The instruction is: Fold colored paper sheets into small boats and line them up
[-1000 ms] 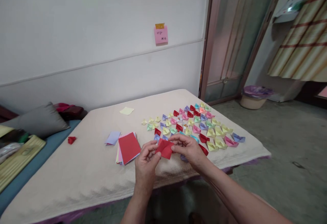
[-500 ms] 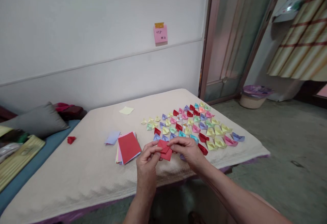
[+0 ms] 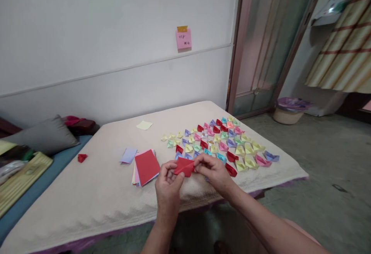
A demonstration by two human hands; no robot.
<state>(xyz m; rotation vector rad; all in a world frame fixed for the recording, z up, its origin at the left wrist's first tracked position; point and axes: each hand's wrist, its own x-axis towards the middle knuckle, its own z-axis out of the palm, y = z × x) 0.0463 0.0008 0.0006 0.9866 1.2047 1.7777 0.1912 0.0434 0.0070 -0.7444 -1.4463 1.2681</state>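
Observation:
A small folded piece of red paper (image 3: 185, 167) is held up between both hands over the near edge of the bed. My left hand (image 3: 169, 178) pinches its left side, thumb in front and fingers behind. The fingertips of my right hand (image 3: 213, 172) grip its right corner. Just beyond, rows of small folded paper boats (image 3: 223, 145) in red, yellow, pink, blue and green stand on the cover. A stack of paper sheets (image 3: 147, 167), red on top, lies left of my left hand, with a few lilac sheets (image 3: 128, 155) beside it.
The bed (image 3: 95, 192) has a cream cover. On it lie a pale yellow sheet (image 3: 144, 125) and a crumpled-looking red paper piece (image 3: 82, 157). A grey cushion (image 3: 43, 136) is at left, a lined bin (image 3: 290, 111) on the floor at right. A pink note (image 3: 183, 40) hangs on the wall.
The red paper has gone from a squarish shape with a raised flap to a flatter, wider one with pointed ends. My right fingers have shifted to its right corner.

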